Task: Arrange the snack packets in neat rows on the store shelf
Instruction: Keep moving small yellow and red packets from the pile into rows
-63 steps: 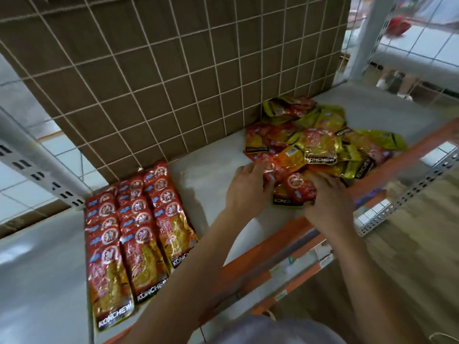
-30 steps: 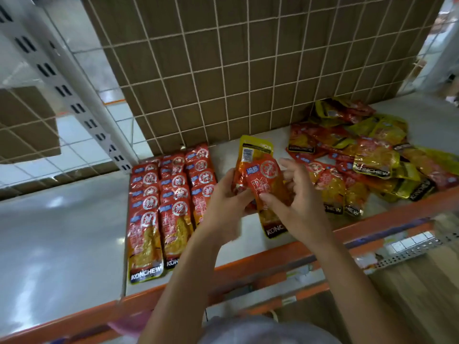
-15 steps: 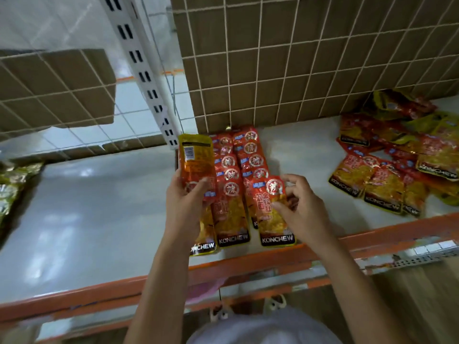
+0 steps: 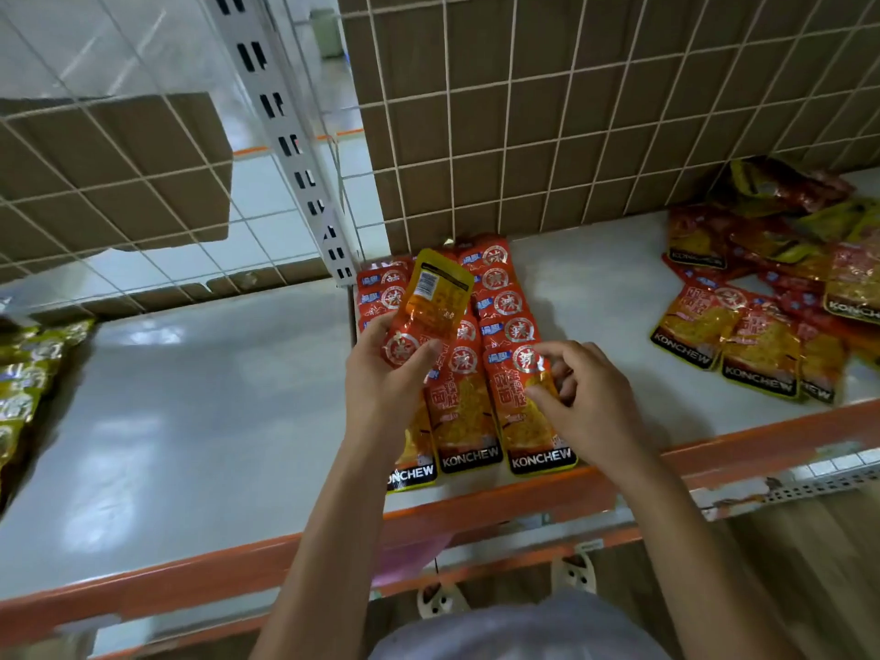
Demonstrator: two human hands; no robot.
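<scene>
Left hand (image 4: pixel 381 388): curled round the held packets (image 4: pixel 431 312), raised just above the rows, one back label facing up.
Right hand (image 4: pixel 585 397): thumb and forefinger pinching the front packet (image 4: pixel 528 421), other fingers curled.
Front packet: flat at the near end of the right-hand row, touching the orange edge (image 4: pixel 714 450).
Rows (image 4: pixel 500 288): three, overlapped, running from the wire grid (image 4: pixel 571 111) to the front of the shelf (image 4: pixel 595 297).
Loose pile (image 4: pixel 771 297): on the same shelf, well apart to the right.
Green packets (image 4: pixel 24 373): far left.
</scene>
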